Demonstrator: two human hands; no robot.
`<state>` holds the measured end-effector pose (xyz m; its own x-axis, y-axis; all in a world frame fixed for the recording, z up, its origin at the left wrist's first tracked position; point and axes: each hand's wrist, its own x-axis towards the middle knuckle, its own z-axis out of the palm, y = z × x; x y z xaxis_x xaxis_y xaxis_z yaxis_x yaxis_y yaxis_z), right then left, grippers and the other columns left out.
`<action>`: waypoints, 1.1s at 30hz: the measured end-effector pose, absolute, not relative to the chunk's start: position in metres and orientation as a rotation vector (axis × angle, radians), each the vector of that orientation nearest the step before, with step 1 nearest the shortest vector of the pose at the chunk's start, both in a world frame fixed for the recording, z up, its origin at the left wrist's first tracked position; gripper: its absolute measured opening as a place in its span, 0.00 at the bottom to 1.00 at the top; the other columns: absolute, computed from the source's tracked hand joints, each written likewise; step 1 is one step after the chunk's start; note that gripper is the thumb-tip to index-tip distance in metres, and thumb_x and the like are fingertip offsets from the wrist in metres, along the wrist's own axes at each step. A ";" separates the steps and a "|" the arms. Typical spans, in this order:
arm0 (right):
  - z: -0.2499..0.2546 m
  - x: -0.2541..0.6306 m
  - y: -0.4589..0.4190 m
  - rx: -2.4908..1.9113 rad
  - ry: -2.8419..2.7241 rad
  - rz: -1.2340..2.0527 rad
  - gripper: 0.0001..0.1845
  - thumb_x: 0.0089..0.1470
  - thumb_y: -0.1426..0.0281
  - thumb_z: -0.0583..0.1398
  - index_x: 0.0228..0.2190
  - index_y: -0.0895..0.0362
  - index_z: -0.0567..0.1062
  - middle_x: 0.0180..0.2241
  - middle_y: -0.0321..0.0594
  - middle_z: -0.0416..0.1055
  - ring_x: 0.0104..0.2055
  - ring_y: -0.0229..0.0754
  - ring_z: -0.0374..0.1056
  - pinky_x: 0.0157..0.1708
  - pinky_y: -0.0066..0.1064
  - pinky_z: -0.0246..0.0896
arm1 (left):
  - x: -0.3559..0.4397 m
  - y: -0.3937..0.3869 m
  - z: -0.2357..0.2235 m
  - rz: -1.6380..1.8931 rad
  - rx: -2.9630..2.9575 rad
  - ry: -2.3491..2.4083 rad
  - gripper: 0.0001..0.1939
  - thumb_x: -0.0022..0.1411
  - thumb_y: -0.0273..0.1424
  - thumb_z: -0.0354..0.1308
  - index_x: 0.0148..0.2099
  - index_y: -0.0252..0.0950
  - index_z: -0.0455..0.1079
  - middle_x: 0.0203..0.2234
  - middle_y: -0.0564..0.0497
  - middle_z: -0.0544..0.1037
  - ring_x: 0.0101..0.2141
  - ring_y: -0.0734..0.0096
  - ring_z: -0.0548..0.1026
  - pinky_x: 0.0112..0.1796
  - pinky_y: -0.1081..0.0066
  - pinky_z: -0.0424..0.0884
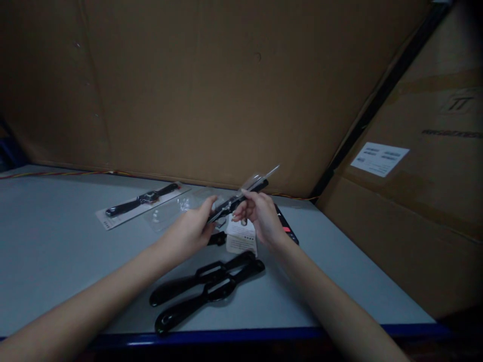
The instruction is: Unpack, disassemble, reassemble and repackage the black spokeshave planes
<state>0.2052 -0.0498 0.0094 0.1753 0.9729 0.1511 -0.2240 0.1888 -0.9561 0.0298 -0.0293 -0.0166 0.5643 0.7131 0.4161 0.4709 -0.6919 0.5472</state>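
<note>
The left hand (186, 226) and right hand (262, 216) are half-closed, pinching one black strap (236, 202) with a clear blister (253, 182); two straps (211, 286) are lying below, one carded watch (141, 199) beyond.

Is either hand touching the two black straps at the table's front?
No, the left hand and right hand are raised, holding a dark strap, clear of the two black straps below.
</note>
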 end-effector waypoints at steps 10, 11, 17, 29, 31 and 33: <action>0.020 0.212 -0.056 -0.901 -1.335 0.775 0.08 0.50 0.66 0.56 0.34 0.54 0.70 0.31 0.38 0.75 0.30 0.39 0.72 0.34 0.32 0.63 | 0.030 -0.023 0.002 0.917 1.592 0.784 0.21 0.54 0.25 0.58 0.50 0.34 0.60 0.31 0.46 0.79 0.31 0.62 0.79 0.35 0.61 0.74; 0.018 0.218 -0.052 -0.961 -1.359 0.661 0.08 0.51 0.65 0.56 0.34 0.54 0.70 0.29 0.37 0.74 0.29 0.38 0.71 0.33 0.32 0.63 | 0.030 -0.021 0.003 0.914 1.471 0.766 0.20 0.54 0.25 0.59 0.49 0.33 0.60 0.33 0.44 0.79 0.31 0.62 0.79 0.36 0.61 0.75; 0.000 0.265 -0.022 -1.866 -1.696 0.046 0.11 0.49 0.59 0.58 0.29 0.55 0.70 0.32 0.46 0.74 0.38 0.50 0.70 0.36 0.36 0.59 | 0.020 -0.007 0.007 0.919 1.079 0.690 0.16 0.54 0.22 0.58 0.47 0.30 0.65 0.39 0.40 0.78 0.36 0.66 0.79 0.39 0.70 0.75; -0.042 0.277 0.000 -1.941 -1.637 0.251 0.34 0.34 0.60 0.68 0.42 0.55 0.60 0.38 0.50 0.74 0.40 0.52 0.71 0.36 0.36 0.62 | 0.022 -0.013 0.007 0.872 1.065 0.606 0.28 0.50 0.15 0.56 0.53 0.34 0.55 0.38 0.42 0.78 0.39 0.59 0.78 0.45 0.59 0.73; -0.045 0.282 0.005 -1.829 -1.589 0.284 0.33 0.32 0.63 0.69 0.40 0.54 0.60 0.35 0.46 0.74 0.37 0.49 0.71 0.34 0.35 0.62 | 0.022 -0.012 0.006 0.873 1.063 0.609 0.28 0.50 0.15 0.55 0.53 0.34 0.55 0.38 0.41 0.78 0.39 0.58 0.78 0.45 0.59 0.74; -0.046 0.287 0.009 -1.719 -1.513 0.350 0.33 0.29 0.66 0.70 0.37 0.54 0.60 0.31 0.41 0.74 0.32 0.46 0.71 0.30 0.33 0.63 | 0.022 -0.012 0.005 0.869 1.067 0.610 0.28 0.50 0.15 0.55 0.53 0.33 0.54 0.38 0.40 0.78 0.38 0.57 0.79 0.44 0.59 0.74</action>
<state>0.2870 0.0090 -0.0460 0.2460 0.9244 0.2915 0.7026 0.0371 -0.7106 0.0217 -0.0122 0.0053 0.5350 0.8446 -0.0222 -0.3076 0.2192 0.9259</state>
